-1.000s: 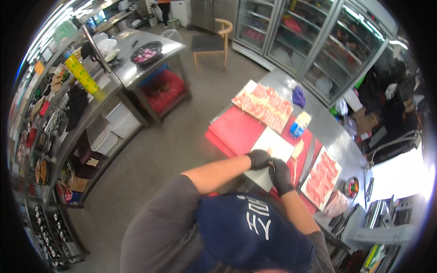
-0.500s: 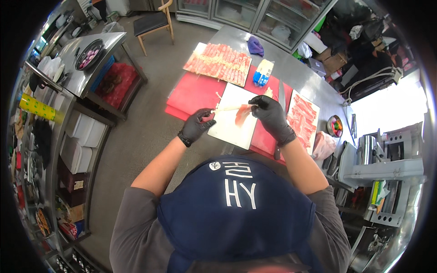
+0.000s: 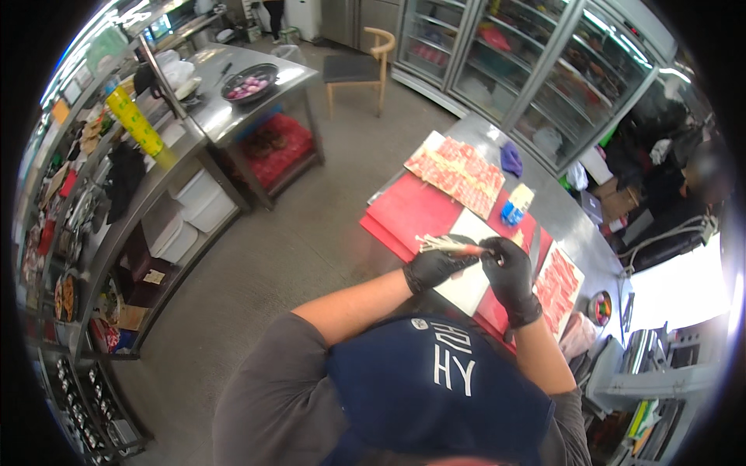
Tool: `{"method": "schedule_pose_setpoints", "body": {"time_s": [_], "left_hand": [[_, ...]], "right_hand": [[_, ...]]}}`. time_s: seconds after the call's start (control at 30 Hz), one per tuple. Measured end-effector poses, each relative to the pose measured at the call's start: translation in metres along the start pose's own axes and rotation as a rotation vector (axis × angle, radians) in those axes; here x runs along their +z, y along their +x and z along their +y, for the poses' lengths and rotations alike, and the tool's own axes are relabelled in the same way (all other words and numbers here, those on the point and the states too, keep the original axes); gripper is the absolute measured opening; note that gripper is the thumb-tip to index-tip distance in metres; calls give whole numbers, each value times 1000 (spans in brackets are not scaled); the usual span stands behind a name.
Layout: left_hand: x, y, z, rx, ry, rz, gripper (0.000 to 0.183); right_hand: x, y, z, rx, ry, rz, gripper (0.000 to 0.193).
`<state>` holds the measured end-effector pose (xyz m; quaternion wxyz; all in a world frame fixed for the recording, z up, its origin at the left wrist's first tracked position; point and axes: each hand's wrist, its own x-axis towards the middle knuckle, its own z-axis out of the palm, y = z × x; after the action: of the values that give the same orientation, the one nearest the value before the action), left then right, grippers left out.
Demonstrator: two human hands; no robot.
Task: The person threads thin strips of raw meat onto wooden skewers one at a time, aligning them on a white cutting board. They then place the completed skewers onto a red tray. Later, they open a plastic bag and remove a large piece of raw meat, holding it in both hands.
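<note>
Above a white cutting board (image 3: 460, 293), both black-gloved hands hold a thin bundle of enoki mushrooms (image 3: 440, 243) with a slice of pink meat (image 3: 469, 249) wrapped about one end. My left hand (image 3: 432, 269) is closed round the bundle, its pale stems sticking out past the fingers. The fingers of my right hand (image 3: 509, 273) pinch the meat-covered end. Right of my right hand, raw meat slices (image 3: 561, 281) lie on another white board. Beyond the hands, finished-looking rows of meat-wrapped enoki rolls (image 3: 458, 171) cover a tray.
Red cutting boards (image 3: 408, 211) lie under the white one. A knife (image 3: 535, 244), a blue-and-white packet (image 3: 517, 206), a purple cloth (image 3: 511, 159) and a small metal bowl (image 3: 599, 309) are on the steel table. Glass-door fridges (image 3: 505, 70) and a chair (image 3: 357, 68) stand beyond.
My head view has swung left, so the scene sits further right. My hands have come closer together, and the meat slice that hung loose is now wrapped about the enoki.
</note>
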<state>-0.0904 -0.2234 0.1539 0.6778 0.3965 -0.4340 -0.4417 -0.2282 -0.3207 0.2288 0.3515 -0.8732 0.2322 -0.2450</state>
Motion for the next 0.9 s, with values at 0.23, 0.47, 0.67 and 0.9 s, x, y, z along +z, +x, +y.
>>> {"method": "schedule_pose_setpoints", "body": {"time_s": [0.23,0.47,0.67,0.9], "left_hand": [[-11,-12,-12,25,-55,33,22],[-34,-36,-59,-239,90,94,29],[-32,-35,-55,-58,65,165,71],[-41,-8,10,196,92,84,69]], "right_hand": [[-4,-1,1,129,261,-11,16],[-10,15,-13,103,260,5,17],[-10,35,-22,33,146,-33,20],[-3,41,-33,13,257,-101,22]]}}
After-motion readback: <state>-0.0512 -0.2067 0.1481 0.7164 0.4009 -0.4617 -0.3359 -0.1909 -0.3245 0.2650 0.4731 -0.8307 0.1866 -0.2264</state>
